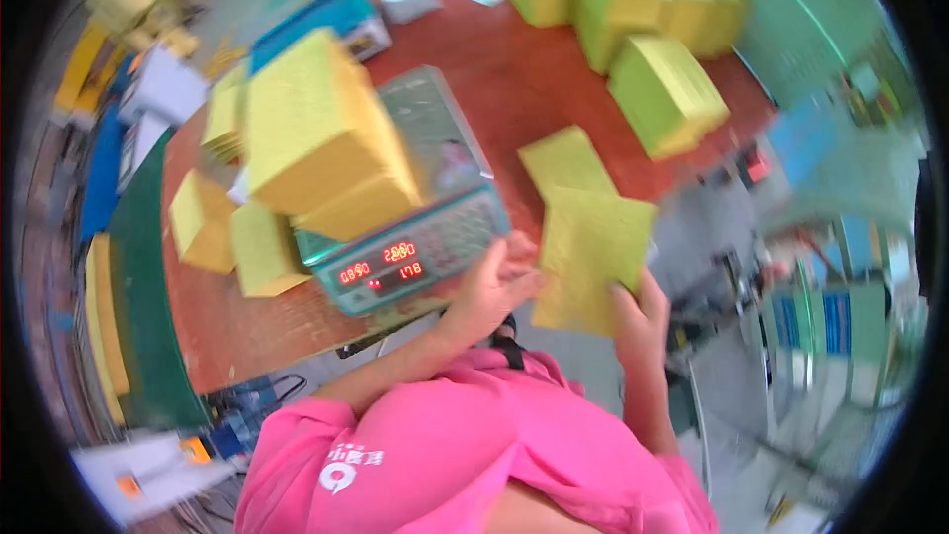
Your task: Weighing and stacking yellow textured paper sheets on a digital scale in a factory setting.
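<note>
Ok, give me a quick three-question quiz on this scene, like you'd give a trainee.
1. Which hand grips the nearer yellow paper?
2. True or false: the tabletop is bright blue.
3. Fill in: left of centre, the biggest yellow stack rests on a ____.

Key:
1. The right hand.
2. False; the tabletop is red.
3. Digital scale, its digits glowing red.

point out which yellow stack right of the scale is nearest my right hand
The front stack, closest to your right hand; the others there stand farther back.
</note>
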A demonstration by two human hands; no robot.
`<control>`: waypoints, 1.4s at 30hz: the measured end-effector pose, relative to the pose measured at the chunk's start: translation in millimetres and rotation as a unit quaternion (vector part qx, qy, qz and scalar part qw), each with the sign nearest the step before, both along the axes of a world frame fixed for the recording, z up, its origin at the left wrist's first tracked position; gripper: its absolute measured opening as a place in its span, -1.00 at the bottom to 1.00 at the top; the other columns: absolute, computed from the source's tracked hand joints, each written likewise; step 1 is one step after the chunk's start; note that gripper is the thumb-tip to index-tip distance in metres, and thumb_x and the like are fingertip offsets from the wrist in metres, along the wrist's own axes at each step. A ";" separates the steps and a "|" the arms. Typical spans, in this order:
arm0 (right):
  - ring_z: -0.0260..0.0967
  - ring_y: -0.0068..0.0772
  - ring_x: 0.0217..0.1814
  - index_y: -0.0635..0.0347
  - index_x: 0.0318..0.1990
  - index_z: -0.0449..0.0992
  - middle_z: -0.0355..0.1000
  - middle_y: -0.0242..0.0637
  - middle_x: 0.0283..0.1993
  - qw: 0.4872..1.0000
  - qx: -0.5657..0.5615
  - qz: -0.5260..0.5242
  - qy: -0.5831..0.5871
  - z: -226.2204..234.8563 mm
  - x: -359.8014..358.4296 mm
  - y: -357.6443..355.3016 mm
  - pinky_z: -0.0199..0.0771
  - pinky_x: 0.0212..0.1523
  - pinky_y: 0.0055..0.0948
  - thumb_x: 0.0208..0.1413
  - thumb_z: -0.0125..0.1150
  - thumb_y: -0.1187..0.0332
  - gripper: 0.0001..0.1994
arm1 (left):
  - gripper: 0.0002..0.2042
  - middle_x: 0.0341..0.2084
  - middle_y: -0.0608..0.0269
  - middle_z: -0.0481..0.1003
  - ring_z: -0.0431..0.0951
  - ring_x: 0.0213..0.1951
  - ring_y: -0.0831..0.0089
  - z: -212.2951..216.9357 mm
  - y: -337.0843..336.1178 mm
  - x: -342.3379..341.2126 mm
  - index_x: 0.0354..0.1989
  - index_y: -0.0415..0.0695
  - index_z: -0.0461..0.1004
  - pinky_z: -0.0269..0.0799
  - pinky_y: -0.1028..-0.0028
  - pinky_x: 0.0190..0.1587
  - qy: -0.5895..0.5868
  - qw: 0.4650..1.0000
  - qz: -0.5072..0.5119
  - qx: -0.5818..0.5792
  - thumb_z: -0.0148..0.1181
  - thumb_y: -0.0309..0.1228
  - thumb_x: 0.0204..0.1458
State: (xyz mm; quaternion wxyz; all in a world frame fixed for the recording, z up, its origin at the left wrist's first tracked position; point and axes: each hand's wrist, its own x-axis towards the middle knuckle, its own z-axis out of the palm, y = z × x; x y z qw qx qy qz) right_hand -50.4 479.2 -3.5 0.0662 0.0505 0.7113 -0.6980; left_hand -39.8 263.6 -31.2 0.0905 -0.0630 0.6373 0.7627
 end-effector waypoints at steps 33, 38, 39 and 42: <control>0.27 -0.57 -0.47 0.24 0.03 0.49 0.34 -0.41 -0.55 0.899 0.135 0.211 0.360 126.1 -153.8 -262.3 0.37 -0.36 -0.48 -0.05 0.37 0.39 -0.57 | -0.78 -0.62 0.42 0.44 0.39 -0.64 0.68 164.8 -249.1 -41.9 -0.48 -0.06 0.43 0.27 0.66 -0.59 0.099 0.955 0.202 -0.192 0.21 -0.25 0.14; 0.26 -0.56 -0.48 0.25 0.00 0.51 0.33 -0.40 -0.57 0.895 0.152 0.194 0.372 124.6 -150.2 -261.8 0.37 -0.37 -0.46 -0.02 0.36 0.38 -0.61 | -0.78 -0.61 0.35 0.45 0.43 -0.60 0.61 153.9 -246.9 -40.2 -0.47 -0.14 0.43 0.34 0.56 -0.56 0.109 0.946 0.217 -0.215 0.18 -0.30 0.16; 0.27 -0.56 -0.48 0.26 -0.01 0.52 0.34 -0.40 -0.56 0.895 0.155 0.191 0.373 123.4 -150.2 -260.6 0.37 -0.37 -0.46 0.00 0.35 0.37 -0.63 | -0.77 -0.60 0.36 0.45 0.42 -0.60 0.62 151.9 -243.4 -40.4 -0.48 -0.14 0.43 0.34 0.55 -0.56 0.126 0.933 0.234 -0.244 0.16 -0.30 0.18; 0.26 -0.60 -0.47 0.26 -0.02 0.53 0.36 -0.39 -0.55 0.918 0.117 0.175 0.336 120.0 -147.8 -251.5 0.36 -0.38 -0.49 0.05 0.31 0.36 -0.67 | -0.75 -0.62 0.38 0.41 0.39 -0.59 0.64 140.6 -239.7 -35.9 -0.49 -0.13 0.40 0.32 0.54 -0.57 0.164 0.897 0.263 -0.316 0.12 -0.29 0.21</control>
